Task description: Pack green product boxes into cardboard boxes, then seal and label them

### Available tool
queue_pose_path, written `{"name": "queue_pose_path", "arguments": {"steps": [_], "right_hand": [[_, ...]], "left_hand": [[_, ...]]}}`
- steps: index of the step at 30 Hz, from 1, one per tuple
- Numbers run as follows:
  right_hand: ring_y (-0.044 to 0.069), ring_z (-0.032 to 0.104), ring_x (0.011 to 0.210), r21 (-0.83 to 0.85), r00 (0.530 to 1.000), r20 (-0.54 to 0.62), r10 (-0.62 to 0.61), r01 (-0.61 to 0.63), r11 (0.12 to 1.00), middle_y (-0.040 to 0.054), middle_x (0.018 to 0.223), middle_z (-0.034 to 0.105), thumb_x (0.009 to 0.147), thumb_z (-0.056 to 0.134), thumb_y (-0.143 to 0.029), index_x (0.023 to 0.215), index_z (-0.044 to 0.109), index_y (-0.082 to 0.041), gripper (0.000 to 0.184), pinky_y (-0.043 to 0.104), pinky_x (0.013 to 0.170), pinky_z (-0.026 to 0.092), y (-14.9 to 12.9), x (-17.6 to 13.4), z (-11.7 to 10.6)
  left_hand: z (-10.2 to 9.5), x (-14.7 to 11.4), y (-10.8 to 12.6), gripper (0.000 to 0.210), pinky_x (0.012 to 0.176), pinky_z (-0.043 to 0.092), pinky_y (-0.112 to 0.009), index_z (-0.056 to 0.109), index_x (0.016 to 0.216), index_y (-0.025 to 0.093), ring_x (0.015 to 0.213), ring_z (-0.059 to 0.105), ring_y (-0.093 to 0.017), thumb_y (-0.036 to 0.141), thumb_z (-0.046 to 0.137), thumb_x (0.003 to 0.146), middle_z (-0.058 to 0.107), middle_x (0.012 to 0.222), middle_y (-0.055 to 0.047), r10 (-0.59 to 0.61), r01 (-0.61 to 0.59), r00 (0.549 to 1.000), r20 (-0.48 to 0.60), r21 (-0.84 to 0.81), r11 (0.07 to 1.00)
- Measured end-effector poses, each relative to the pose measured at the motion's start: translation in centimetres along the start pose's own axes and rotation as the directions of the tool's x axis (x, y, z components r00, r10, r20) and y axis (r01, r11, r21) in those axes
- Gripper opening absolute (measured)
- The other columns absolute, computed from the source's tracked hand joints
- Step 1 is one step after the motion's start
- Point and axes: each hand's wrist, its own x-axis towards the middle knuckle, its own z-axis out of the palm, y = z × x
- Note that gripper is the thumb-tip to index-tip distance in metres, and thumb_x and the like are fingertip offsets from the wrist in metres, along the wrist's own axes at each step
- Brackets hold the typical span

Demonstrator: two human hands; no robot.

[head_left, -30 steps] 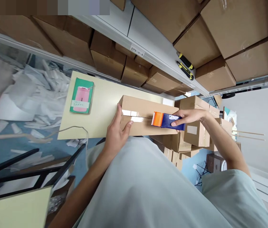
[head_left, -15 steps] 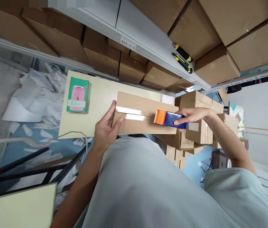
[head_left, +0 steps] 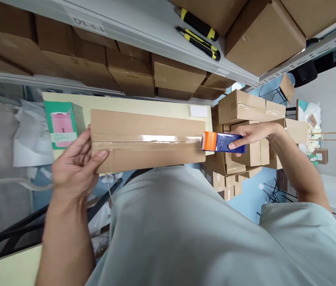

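Observation:
A long cardboard box (head_left: 150, 157) lies across the middle of the head view, with clear tape along its centre seam. My left hand (head_left: 74, 163) grips the box's left end, thumb on top and fingers behind the edge. In my right hand (head_left: 251, 135) is a tape dispenser (head_left: 224, 142), dark blue with an orange toothed head. That head touches or nearly touches the box's right end, where the tape line stops. To the left of the box sits a green package (head_left: 50, 123) with a pink cup pictured on it, partly behind my left hand.
The pale yellow table (head_left: 108, 102) lies beneath. Above it a metal shelf (head_left: 144, 24) carries cardboard boxes and two utility knives (head_left: 199, 37). Stacked cartons (head_left: 251, 105) stand at the right. A white card (head_left: 198, 111) rests near the table's right end. White wrapping (head_left: 32, 139) hangs at the left.
The dispenser has moved right to the box's end, and the tape strip along the seam is longer. The box and my left hand appear nearer and further left as the view shifted.

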Motion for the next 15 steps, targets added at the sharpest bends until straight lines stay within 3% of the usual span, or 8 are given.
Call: {"name": "queue_pose_path", "arguments": {"steps": [6,11,15], "right_hand": [[0.019,0.074,0.084,0.061,0.999,0.007,-0.040,0.040,0.997,0.0057,0.089,0.081,0.092,0.077,-0.082,0.101,0.076,-0.016,0.066,0.031,0.080,0.056,3.9,0.2,-0.3],[0.020,0.074,0.086,0.090,0.996,0.040,-0.080,0.076,0.993,0.0044,0.088,0.080,0.088,0.079,-0.084,0.103,0.076,-0.016,0.070,0.031,0.082,0.057,6.3,1.4,-1.0],[0.019,0.074,0.085,0.061,0.997,0.048,-0.064,0.061,0.996,0.0040,0.087,0.080,0.087,0.079,-0.085,0.100,0.076,-0.015,0.071,0.030,0.081,0.056,8.0,1.1,-1.7]], "left_hand": [[0.1,0.1,0.6,0.127,0.136,0.036,-0.069,0.070,0.152,0.017,0.160,0.050,-0.049,0.045,0.113,0.036,0.061,0.166,-0.021,-0.034,0.039,0.997,-0.064,0.077,0.996],[1.0,-0.1,1.0,0.119,0.132,0.041,-0.076,0.077,0.143,0.020,0.155,0.053,-0.053,0.043,0.110,0.031,0.068,0.158,-0.017,-0.034,0.049,0.992,-0.118,0.126,0.991],[1.9,-0.2,1.7,0.116,0.132,0.037,-0.080,0.077,0.142,0.019,0.157,0.049,-0.057,0.047,0.107,0.033,0.069,0.158,-0.015,-0.058,0.083,0.987,-0.149,0.167,0.983]]}}
